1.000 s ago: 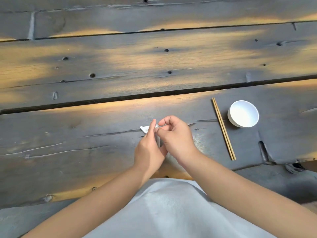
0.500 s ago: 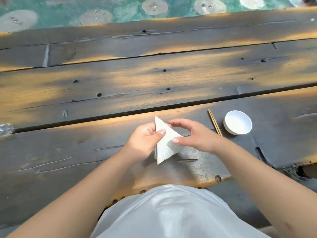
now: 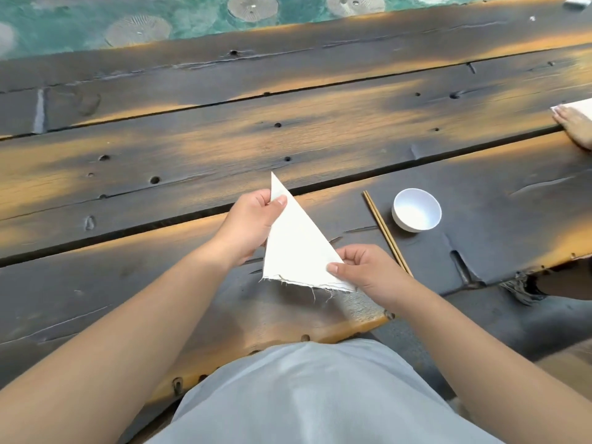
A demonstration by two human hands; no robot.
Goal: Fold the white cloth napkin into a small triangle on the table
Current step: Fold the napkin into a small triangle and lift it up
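The white cloth napkin (image 3: 294, 248) forms a flat triangle held just above the dark wooden table (image 3: 192, 149). Its point aims away from me and its frayed edge, with loose threads, faces me. My left hand (image 3: 248, 227) pinches the upper left edge near the tip between thumb and fingers. My right hand (image 3: 365, 270) pinches the lower right corner. Both hands grip the napkin.
A pair of wooden chopsticks (image 3: 386, 233) lies right of my right hand, and a small white bowl (image 3: 416, 210) stands beyond them. Another person's hand (image 3: 575, 125) rests on a white cloth at the far right edge. The near table edge is chipped at right.
The napkin went from a small bundle pinched between both hands to a larger flat triangle. My hands moved apart, the left toward the tip, the right toward the lower corner. The view tilted up.
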